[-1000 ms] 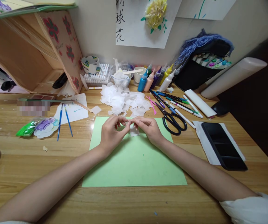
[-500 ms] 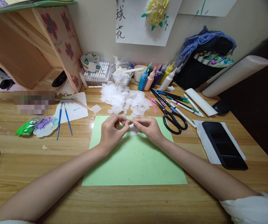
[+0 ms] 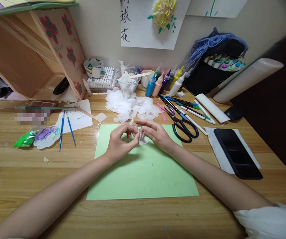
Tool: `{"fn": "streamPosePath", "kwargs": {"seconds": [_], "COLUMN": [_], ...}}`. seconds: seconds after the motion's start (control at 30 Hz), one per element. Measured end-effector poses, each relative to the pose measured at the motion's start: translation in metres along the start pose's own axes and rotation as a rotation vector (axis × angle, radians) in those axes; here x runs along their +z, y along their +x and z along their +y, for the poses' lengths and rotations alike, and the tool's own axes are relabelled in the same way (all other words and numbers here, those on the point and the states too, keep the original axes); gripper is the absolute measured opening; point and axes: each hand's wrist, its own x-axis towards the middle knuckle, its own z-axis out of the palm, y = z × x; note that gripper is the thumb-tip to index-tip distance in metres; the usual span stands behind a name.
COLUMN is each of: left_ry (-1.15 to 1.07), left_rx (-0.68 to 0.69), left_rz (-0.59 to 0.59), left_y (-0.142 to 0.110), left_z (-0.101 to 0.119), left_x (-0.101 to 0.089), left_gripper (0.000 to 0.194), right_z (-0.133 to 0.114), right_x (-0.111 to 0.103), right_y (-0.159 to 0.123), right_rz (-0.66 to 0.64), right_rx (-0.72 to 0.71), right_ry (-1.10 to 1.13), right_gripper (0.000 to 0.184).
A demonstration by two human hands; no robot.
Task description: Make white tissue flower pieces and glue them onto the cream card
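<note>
Over the far part of a green sheet of paper, my two hands meet at the fingertips. My left hand pinches a small piece of white tissue paper between thumb and index finger. My right hand touches the same piece with thumb and fingertips, its index finger stretched out above. Part of the piece hangs below the fingers; the rest is hidden by them. Just beyond lies a loose heap of white tissue squares. Black-handled scissors rest to the right of my right hand.
Paint bottles, a bowl of white stuff and a paper cup stand along the wall. Pens lie right of the heap. A black case is at the right, paintbrushes and a palette at the left.
My right hand's fingers have spread, with the index finger lifting off the pinch. My left hand still pinches the tissue piece. The whole view has shifted slightly.
</note>
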Motion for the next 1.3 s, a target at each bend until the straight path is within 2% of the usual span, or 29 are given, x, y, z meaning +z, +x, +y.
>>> {"fn": "streamPosePath", "kwargs": {"seconds": [0.07, 0.2, 0.37, 0.5, 0.57, 0.63, 0.7, 0.77, 0.87, 0.93, 1.3], "left_ry": [-0.054, -0.130, -0.257, -0.277, -0.280, -0.253, -0.153, 0.000, 0.183, 0.240, 0.305], "left_rx": [-0.051, -0.162, -0.174, -0.209, -0.230, -0.237, -0.216, -0.155, -0.058, -0.045, -0.076], "left_rz": [-0.026, -0.057, -0.168, -0.206, -0.178, -0.082, 0.021, 0.050, 0.014, 0.026, 0.103], "left_y": [0.001, 0.002, 0.004, 0.005, 0.006, 0.005, 0.005, 0.003, 0.000, -0.001, -0.001], "left_z": [0.000, -0.003, -0.006, -0.008, -0.008, -0.007, -0.005, -0.003, 0.000, 0.001, 0.001], "left_x": [-0.001, -0.002, -0.005, -0.004, -0.004, -0.003, -0.002, -0.001, 0.002, 0.003, 0.004], "left_gripper": [0.005, 0.009, 0.015, 0.017, 0.017, 0.015, 0.014, 0.015, 0.016, 0.013, 0.011], "right_z": [0.002, 0.006, 0.003, 0.002, 0.004, 0.006, 0.007, 0.006, 0.003, 0.001, -0.006], "right_x": [-0.002, -0.003, -0.001, -0.002, -0.002, -0.002, 0.000, 0.004, 0.008, 0.010, 0.016], "right_y": [0.001, 0.002, 0.003, 0.002, 0.002, 0.003, 0.003, 0.002, -0.001, -0.004, -0.010], "right_rz": [-0.033, 0.023, 0.017, 0.004, 0.027, 0.099, 0.200, 0.259, 0.245, 0.224, 0.128], "right_rx": [0.018, -0.008, -0.019, 0.002, 0.003, -0.023, -0.059, -0.072, -0.052, -0.051, -0.219], "right_ry": [0.017, -0.008, -0.022, 0.019, 0.046, 0.041, 0.002, -0.050, -0.104, -0.116, -0.272], "right_gripper": [0.028, 0.020, 0.035, 0.021, 0.020, 0.021, 0.023, 0.023, 0.021, 0.020, 0.018]}}
